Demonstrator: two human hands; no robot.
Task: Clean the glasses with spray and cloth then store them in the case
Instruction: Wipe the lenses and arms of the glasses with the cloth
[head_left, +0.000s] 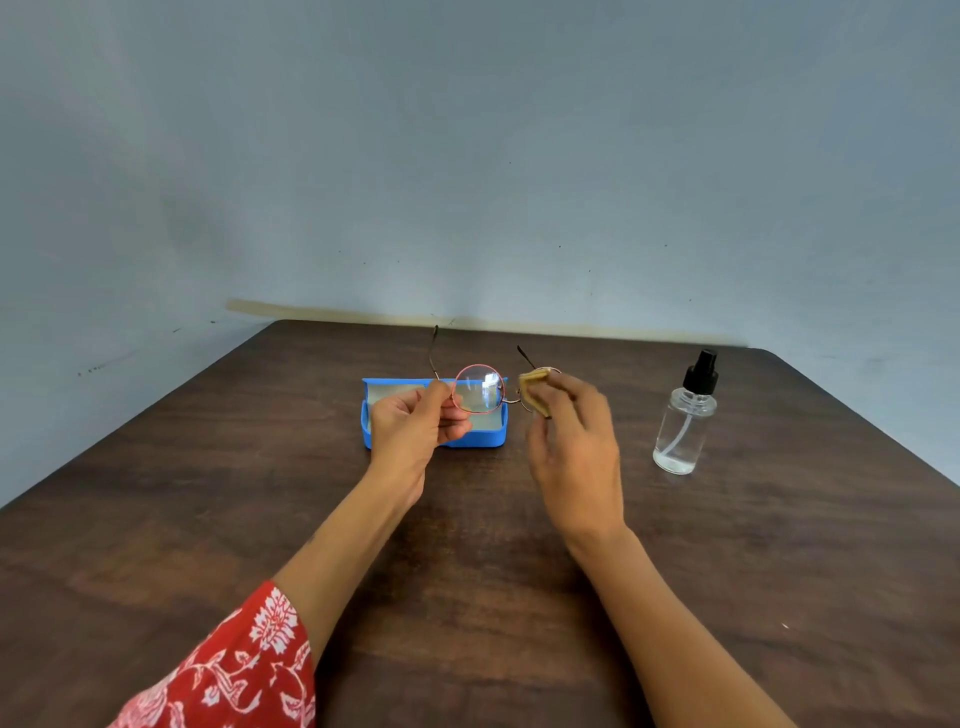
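A pale blue-grey wall (467, 156) fills the upper half of the view, and below it a dark brown wood-grain tabletop (208, 519) spreads toward the viewer. Two bare forearms reach in from the lower edge; the left one comes out of a red sleeve (234, 670) printed with white flowers.

The left hand (415, 431) is curled closed, pinching the round-lensed glasses (478, 388) at the hinge end of the frame between thumb and fingers. The glasses are held up off the tabletop, in front of the case, their thin temple arms pointing away toward the wall. The right hand (571, 441) grips a small folded tan cloth (535, 392) and presses it over the right-side lens, which it hides; this hand looks slightly blurred.

An open blue glasses case (483, 441) with a pale lining lies on the tabletop behind the left hand, partly covered by it. A clear spray bottle (685, 415) with a black pump top stands upright to the right, well apart from the hands, with a little liquid at the bottom.
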